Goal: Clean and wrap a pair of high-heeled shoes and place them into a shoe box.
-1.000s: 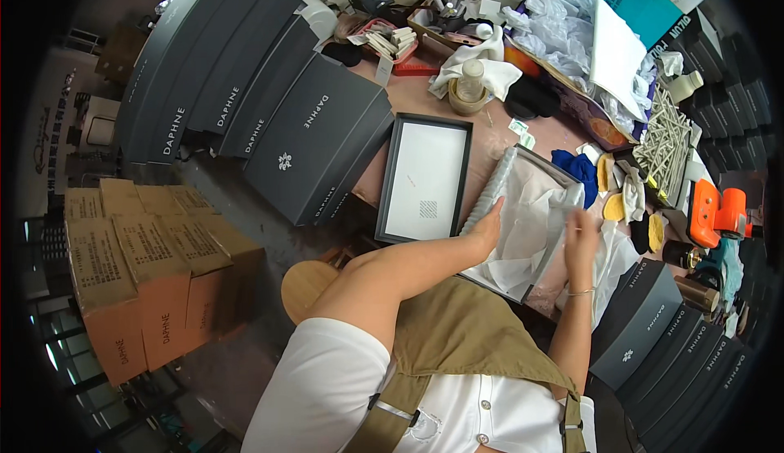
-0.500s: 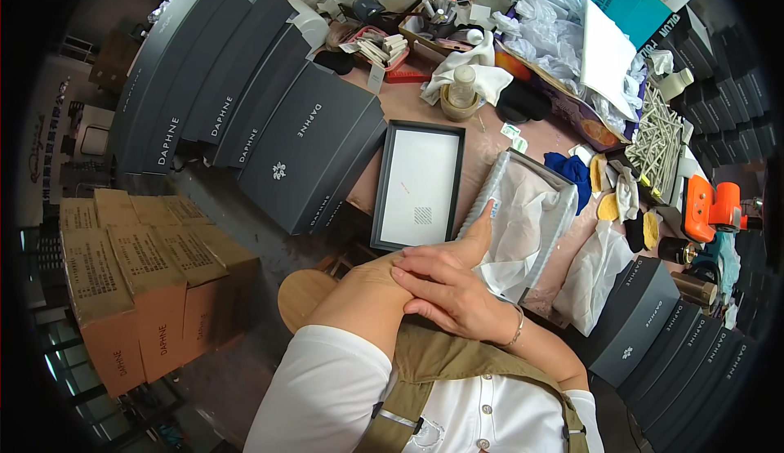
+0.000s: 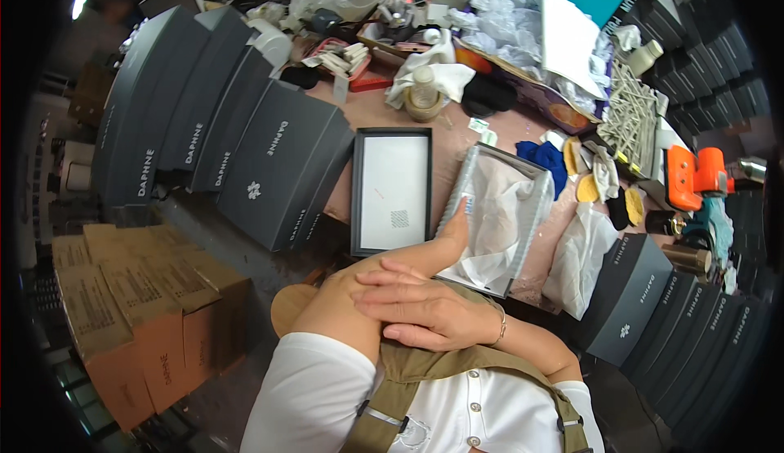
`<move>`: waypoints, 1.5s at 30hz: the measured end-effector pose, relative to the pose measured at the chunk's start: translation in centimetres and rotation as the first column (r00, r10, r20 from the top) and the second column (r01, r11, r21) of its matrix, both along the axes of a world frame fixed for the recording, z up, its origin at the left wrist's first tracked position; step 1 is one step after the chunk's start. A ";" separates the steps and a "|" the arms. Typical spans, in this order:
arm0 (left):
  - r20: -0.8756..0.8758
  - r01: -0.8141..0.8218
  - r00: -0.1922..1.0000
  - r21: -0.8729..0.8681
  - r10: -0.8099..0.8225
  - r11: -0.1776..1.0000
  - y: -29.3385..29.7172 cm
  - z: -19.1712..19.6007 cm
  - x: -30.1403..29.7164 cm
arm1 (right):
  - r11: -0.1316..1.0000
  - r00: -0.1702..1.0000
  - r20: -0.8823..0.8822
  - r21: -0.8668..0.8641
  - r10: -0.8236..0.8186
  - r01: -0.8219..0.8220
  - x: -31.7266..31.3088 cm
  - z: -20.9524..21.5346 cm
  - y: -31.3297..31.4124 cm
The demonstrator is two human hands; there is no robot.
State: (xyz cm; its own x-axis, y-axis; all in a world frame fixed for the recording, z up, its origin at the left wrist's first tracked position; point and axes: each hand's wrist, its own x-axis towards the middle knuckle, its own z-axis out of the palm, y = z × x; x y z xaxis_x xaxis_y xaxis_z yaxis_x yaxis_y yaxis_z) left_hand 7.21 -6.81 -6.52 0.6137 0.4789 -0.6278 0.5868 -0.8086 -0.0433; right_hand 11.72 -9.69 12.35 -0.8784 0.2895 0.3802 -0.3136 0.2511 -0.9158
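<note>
My left forearm reaches across in front of me. My left hand [image 3: 447, 239] is at the near left wall of an open shoebox [image 3: 532, 216], its thumb pointing up along that wall; the other fingers are hidden. White tissue paper [image 3: 495, 208] fills the shoebox. My right hand [image 3: 416, 306] lies on my left forearm, fingers stretched out and holding nothing. A dark-rimmed box lid [image 3: 392, 191] lies with its white inside up, left of the shoebox.
Dark grey shoeboxes [image 3: 282, 171] stand at left and right [image 3: 625, 290]. Brown cartons [image 3: 147, 306] are stacked lower left. A bottle in a holder [image 3: 424, 98], blue cloth [image 3: 542, 157], white wrapping paper [image 3: 581, 257], an orange tool [image 3: 694, 177] and a bundle of sticks [image 3: 633, 114] crowd the table.
My right hand has slid up my left forearm, away from the wrist toward the elbow. The whole view has shifted slightly. My left hand is still beside the shoebox wall.
</note>
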 end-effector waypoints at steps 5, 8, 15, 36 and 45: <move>0.188 -0.224 0.947 -0.204 0.262 0.953 1.5 2.7 -0.9 | 0.959 0.899 0.361 -0.037 -0.249 0.281 6.4 -0.8 1.9; 0.629 -0.469 0.657 -0.093 0.416 0.879 -0.2 -0.3 -0.3 | 0.582 0.408 0.437 0.416 -0.802 0.699 9.9 -10.4 6.7; 0.474 -0.429 0.740 -0.213 0.477 0.878 -3.7 -2.4 -1.0 | 0.607 0.198 0.612 0.586 -0.766 0.536 11.2 -20.7 10.1; -0.437 0.534 -0.687 -0.846 0.580 -0.005 2.8 7.2 -4.4 | 0.652 0.620 0.490 -0.130 -0.613 0.747 11.3 1.1 1.5; 0.127 -0.074 -0.895 -0.987 0.427 0.140 1.4 8.4 -3.7 | 0.718 0.558 0.572 0.081 -0.602 0.691 9.4 -5.1 1.7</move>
